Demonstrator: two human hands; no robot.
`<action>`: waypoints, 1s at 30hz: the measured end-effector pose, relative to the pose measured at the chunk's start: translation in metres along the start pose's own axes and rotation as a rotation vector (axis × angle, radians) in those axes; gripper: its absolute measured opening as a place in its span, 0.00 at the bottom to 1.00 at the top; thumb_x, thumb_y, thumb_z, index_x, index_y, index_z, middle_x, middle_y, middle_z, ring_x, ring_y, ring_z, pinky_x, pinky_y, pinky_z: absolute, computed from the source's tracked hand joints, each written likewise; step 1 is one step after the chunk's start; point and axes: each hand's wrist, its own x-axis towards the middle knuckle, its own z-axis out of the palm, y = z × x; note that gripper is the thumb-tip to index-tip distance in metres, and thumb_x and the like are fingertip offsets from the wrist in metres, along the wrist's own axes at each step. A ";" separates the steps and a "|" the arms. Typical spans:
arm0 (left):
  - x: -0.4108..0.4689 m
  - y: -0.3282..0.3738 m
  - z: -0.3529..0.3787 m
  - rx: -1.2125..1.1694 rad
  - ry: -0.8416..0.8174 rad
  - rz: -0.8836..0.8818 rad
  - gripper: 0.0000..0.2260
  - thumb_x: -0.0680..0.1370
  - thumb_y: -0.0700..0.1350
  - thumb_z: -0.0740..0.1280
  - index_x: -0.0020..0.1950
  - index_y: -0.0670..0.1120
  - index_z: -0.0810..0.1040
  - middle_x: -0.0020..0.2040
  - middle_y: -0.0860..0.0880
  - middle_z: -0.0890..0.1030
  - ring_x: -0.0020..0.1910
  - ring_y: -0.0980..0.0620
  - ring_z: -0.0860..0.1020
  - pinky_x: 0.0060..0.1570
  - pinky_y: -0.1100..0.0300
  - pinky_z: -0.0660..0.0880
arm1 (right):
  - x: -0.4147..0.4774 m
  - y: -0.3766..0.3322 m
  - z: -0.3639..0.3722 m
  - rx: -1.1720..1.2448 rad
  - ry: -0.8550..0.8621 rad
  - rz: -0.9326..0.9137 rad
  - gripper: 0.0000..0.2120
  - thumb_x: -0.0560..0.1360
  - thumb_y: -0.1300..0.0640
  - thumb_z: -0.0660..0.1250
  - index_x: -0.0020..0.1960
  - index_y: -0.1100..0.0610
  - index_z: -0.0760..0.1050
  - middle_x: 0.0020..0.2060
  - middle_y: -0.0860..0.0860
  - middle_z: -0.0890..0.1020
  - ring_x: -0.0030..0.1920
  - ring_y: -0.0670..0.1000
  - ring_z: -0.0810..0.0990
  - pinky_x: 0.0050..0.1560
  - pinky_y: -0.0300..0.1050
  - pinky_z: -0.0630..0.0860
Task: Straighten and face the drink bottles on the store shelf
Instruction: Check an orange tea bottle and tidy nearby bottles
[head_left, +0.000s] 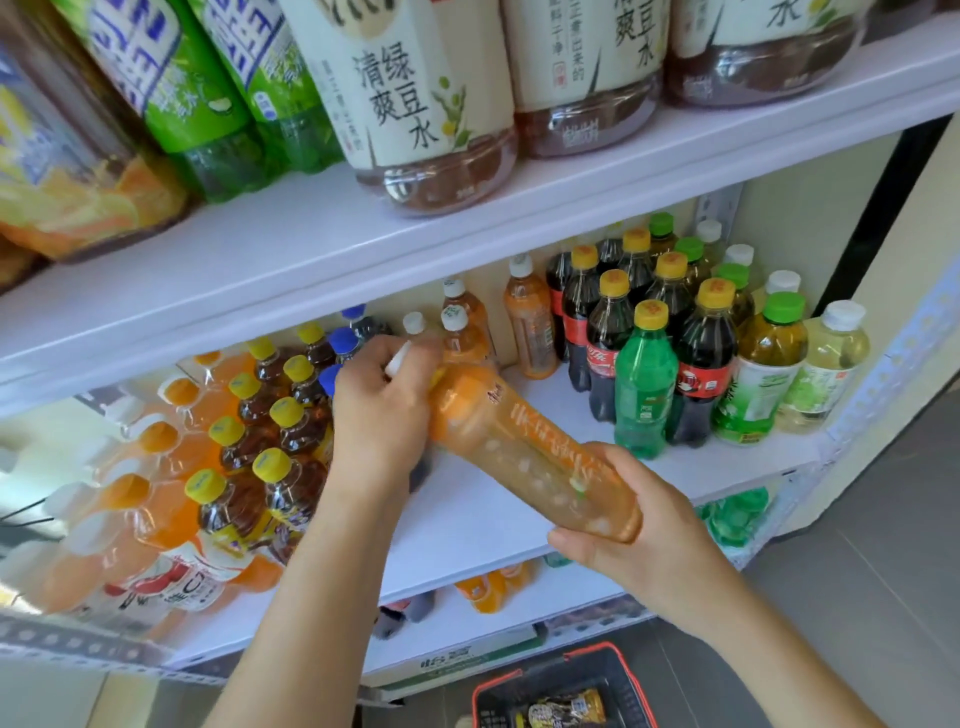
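Orange drink bottle (519, 447) tilted, cap at ten o'clock, left hand (382, 410) gripping neck, right hand (639, 530) gripping base.

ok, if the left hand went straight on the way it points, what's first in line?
Probably the white-capped orange bottles just beyond the left hand, which grips the tilted bottle's cap end. Depth unclear; blue-capped bottles sit close beside.
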 end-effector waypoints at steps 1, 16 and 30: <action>-0.003 0.001 -0.004 -0.036 -0.014 -0.036 0.13 0.73 0.57 0.69 0.43 0.47 0.82 0.33 0.50 0.79 0.32 0.53 0.76 0.30 0.59 0.72 | -0.005 -0.004 0.001 0.010 0.002 -0.010 0.27 0.66 0.40 0.76 0.61 0.39 0.71 0.51 0.42 0.83 0.50 0.43 0.82 0.48 0.43 0.80; -0.034 0.011 -0.031 -0.252 -0.233 0.141 0.10 0.73 0.54 0.69 0.36 0.50 0.80 0.30 0.51 0.76 0.27 0.56 0.72 0.28 0.65 0.70 | -0.055 -0.024 0.009 0.957 -0.490 0.356 0.31 0.66 0.45 0.77 0.62 0.61 0.76 0.49 0.65 0.80 0.42 0.61 0.82 0.33 0.48 0.79; -0.047 0.016 -0.060 -0.063 -0.357 0.227 0.14 0.81 0.55 0.61 0.49 0.46 0.78 0.30 0.58 0.69 0.29 0.60 0.67 0.28 0.69 0.66 | -0.071 -0.021 -0.001 1.059 -0.338 0.594 0.42 0.70 0.29 0.57 0.59 0.67 0.77 0.28 0.63 0.79 0.22 0.56 0.78 0.21 0.40 0.72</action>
